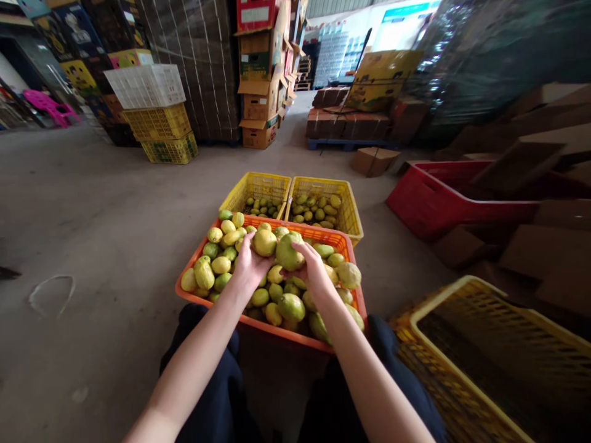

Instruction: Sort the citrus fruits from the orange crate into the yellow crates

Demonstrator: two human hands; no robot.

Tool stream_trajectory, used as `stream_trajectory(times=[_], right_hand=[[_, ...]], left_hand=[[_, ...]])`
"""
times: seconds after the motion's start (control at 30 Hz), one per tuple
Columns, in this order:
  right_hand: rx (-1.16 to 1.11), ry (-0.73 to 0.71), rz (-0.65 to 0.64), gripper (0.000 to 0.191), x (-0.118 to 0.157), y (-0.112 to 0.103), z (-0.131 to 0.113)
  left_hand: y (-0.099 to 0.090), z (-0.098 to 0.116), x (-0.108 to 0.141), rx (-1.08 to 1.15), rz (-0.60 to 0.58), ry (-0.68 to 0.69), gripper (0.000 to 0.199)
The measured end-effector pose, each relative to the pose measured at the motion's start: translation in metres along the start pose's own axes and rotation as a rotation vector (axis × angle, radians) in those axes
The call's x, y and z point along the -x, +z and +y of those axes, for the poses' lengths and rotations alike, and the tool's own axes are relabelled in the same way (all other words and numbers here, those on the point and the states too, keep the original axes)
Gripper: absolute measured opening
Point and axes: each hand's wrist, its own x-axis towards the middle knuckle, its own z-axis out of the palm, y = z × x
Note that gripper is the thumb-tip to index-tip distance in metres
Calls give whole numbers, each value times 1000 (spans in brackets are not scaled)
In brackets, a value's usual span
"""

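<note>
My left hand (252, 261) is closed around a yellow lemon (265, 243). Beside it, my right hand (314, 267) grips a larger, greener lemon (287, 253), thumb on its side. Both lemons are held close together above an orange crate (184, 289), which stands in front of my knees. Heaped inside that crate are many green and yellow lemons (290, 306) of mixed sizes. Just beyond its far rim stand two yellow crates side by side, the left one (231, 195) and the right one (354, 212), each with lemons in the bottom.
A yellow crate (443, 301) stands close on my right, with a red bin (415, 197) and cardboard boxes (545, 246) beyond it. Stacked crates (159, 123) stand at the back left. Cartons (258, 104) and a loaded blue pallet (351, 145) are farther off.
</note>
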Motion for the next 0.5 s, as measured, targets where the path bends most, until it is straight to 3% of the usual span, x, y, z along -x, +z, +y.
stream_trajectory(times=[0.13,0.3,0.5], right_hand=[[-99,272,-72,57,-4,-3,-6],[-118,348,-58,68,-9,-5,-4],[-254,396,14,56,-7,1,-8]], left_hand=[[3,-6,0,-37,33,-79,29],[4,-8,-1,-45,60,-126,34],[3,-4,0,-53,79,-50,21]])
